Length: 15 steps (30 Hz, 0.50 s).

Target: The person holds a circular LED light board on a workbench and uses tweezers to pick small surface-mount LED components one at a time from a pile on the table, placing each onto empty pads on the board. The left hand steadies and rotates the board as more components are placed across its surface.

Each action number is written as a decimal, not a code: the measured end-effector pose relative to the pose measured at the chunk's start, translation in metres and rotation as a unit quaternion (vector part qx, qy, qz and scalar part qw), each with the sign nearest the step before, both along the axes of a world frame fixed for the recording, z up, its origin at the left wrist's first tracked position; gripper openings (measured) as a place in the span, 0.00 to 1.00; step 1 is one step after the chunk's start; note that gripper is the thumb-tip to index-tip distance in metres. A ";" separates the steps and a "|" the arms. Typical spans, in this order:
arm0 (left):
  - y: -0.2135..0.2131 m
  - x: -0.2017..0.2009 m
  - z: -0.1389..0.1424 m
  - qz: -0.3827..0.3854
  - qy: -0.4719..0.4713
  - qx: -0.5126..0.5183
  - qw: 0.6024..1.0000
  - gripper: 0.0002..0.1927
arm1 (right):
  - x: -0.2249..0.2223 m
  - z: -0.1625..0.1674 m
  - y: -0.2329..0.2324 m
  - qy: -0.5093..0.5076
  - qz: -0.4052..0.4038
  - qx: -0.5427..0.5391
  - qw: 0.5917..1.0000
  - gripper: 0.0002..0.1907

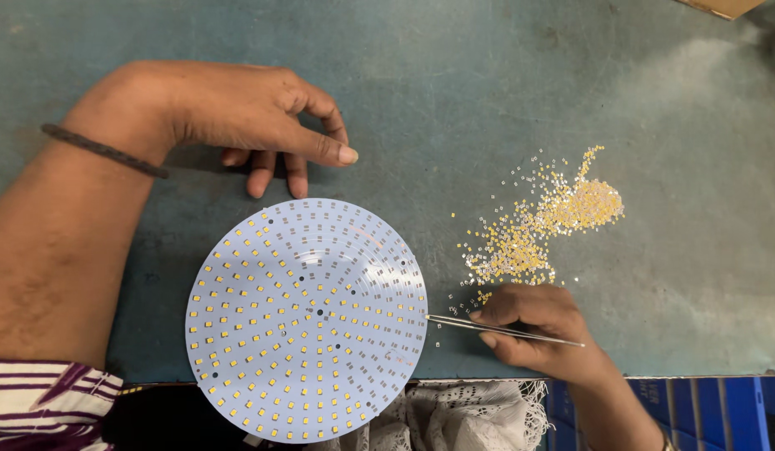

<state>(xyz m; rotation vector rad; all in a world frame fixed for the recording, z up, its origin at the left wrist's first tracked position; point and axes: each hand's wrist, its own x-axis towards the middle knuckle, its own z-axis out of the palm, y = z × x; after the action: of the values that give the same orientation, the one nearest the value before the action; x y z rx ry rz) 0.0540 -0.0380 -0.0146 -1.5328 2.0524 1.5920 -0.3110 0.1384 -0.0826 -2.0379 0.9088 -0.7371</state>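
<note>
The right hand (542, 330) pinches a pair of thin metal tweezers (500, 327) between thumb and fingers — the grip is clenched on them, and their closed tips point left, just short of the right edge of the round white circuit board (308, 317). The board lies flat at the near edge of the teal desk (454, 100), overhanging it slightly. Small yellow squares sit in rings over most of its face; the upper right part shows bare grey pads.

The left hand (237, 117) rests on the desk just beyond the board's top edge, holding nothing, its fingers curled down loosely with the index finger stretched to the right. A dark band (103, 150) circles that wrist, and a striped sleeve (45, 401) shows at the lower left.

Right of the board, just above the right hand, a loose heap of tiny yellow and white chips (546, 221) spreads over the desk — densest at its upper right. A blue crate (705, 409) and white lace cloth (462, 413) sit below the desk's edge.
</note>
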 end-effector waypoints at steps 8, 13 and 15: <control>0.003 -0.002 0.003 0.006 -0.006 -0.011 1.000 0.28 | 0.003 0.002 -0.007 -0.006 0.010 0.003 1.000 0.07; 0.004 -0.003 0.004 0.010 -0.020 -0.011 1.000 0.28 | 0.005 0.004 -0.007 0.006 0.004 0.012 1.000 0.08; 0.003 -0.003 0.002 0.008 -0.023 -0.011 1.000 0.28 | 0.004 0.004 -0.009 0.014 0.007 0.014 1.000 0.08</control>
<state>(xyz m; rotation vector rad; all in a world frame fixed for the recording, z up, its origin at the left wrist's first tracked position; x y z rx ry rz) 0.0514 -0.0347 -0.0122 -1.5810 2.0467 1.5301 -0.3070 0.1297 -0.0783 -2.0323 0.9160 -0.6854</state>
